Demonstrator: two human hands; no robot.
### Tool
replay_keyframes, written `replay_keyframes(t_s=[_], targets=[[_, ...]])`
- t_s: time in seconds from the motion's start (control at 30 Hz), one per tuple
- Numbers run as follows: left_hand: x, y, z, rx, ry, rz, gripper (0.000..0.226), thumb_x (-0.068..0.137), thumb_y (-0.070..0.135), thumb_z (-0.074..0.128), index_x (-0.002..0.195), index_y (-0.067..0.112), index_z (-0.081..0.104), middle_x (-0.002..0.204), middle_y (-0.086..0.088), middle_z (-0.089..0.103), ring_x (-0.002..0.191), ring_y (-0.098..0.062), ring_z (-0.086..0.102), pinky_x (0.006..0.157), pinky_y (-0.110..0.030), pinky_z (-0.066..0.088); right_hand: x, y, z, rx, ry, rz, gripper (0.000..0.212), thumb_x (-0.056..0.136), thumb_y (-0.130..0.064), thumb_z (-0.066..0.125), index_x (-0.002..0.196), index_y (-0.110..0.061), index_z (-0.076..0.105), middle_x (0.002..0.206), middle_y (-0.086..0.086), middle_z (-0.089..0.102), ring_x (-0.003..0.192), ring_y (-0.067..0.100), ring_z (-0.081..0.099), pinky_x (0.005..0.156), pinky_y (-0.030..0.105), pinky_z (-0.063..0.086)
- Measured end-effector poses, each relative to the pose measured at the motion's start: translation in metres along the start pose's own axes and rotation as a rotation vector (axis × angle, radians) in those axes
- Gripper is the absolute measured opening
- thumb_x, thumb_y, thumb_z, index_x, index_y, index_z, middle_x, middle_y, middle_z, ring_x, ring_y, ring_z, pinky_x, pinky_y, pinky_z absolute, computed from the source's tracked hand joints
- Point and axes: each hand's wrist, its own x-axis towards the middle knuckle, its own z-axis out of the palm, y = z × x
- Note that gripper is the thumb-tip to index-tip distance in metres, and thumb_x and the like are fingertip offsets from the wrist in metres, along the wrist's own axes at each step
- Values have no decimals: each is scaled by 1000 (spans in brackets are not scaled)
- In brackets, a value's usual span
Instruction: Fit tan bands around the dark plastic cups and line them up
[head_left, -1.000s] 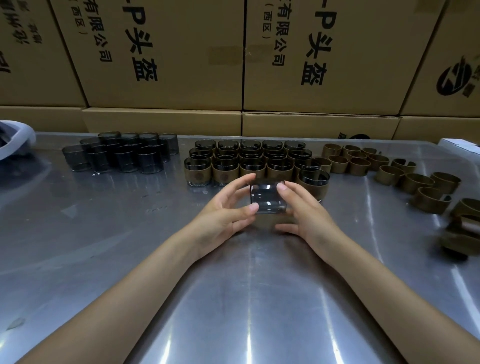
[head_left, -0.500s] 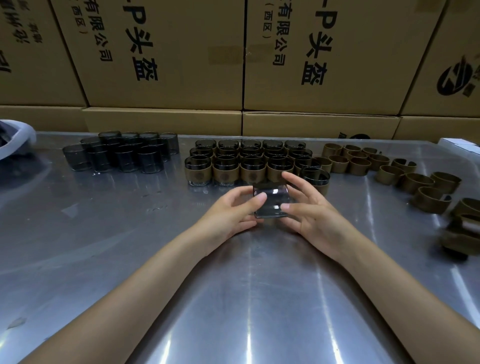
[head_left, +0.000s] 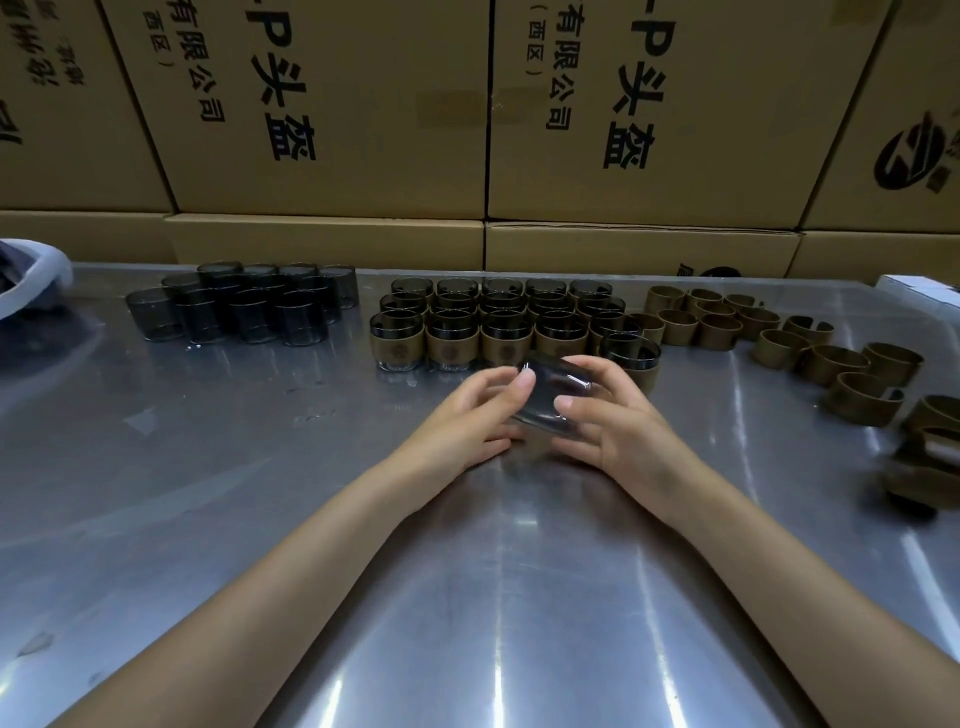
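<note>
Both hands hold one dark cup at the middle of the steel table.

Bare cups (head_left: 244, 306) cluster at ten o'clock; banded cups (head_left: 498, 319) stand in rows at twelve. The left hand (head_left: 467, 415) and right hand (head_left: 618, 421) curl around a tilted dark cup (head_left: 550, 395) held between them. Loose tan bands (head_left: 779, 338) lie at two o'clock on the table (head_left: 208, 493).

A scuffed, shiny steel tabletop (head_left: 218, 519) spreads beneath the fingers, streaked with light glare. Beyond the fingers, stacked brown cardboard cartons (head_left: 363, 104) with black printed characters wall the far edge.
</note>
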Motion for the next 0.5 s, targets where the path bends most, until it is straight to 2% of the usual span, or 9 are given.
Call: replay_keyframes(t_s=[0.07,0.13,0.23,0.3,0.4,0.5], targets=[[2,1,6,96,49,-23,77,65,71,54,129,28,53,122,8,62,93,-6,70,82,-17,53,0,2,-1,33,0,-36,50,66,-9,73,109,-33,63,109,-3,68,100,20,70,72,26,55],[3,1,7,122,84,-24,73,70,70,53,127,25,55,120,7,63,88,-7,71,76,-15,54,-1,3,-2,32,-13,-55,53,65,-3,74,109,-31,63,109,1,68,99,22,70,75,29,56],[2,-4,7,66,114,-5,55,84,54,62,128,22,57,121,1,65,102,-13,68,86,-22,54,-3,4,3,-92,7,-94,56,74,8,73,115,-27,56,113,6,65,99,18,69,83,33,56],[1,-8,7,26,196,81,61,78,41,77,131,20,55,123,-1,65,112,-14,64,91,-28,53,-5,6,11,-243,59,-165,60,74,12,73,119,-21,51,114,6,63,96,7,68,81,22,54],[-1,-11,7,58,264,216,70,65,34,79,129,26,52,117,1,66,109,-13,64,93,-30,52,-7,10,21,-540,115,-294,62,69,-2,82,119,-21,51,112,-7,63,102,-3,60,85,12,46],[0,-12,7,207,245,283,72,65,32,82,129,30,50,118,6,64,112,-4,60,95,-21,48,-8,12,20,-735,190,-323,61,67,-15,84,116,-27,48,109,-13,60,103,3,58,84,15,46]])
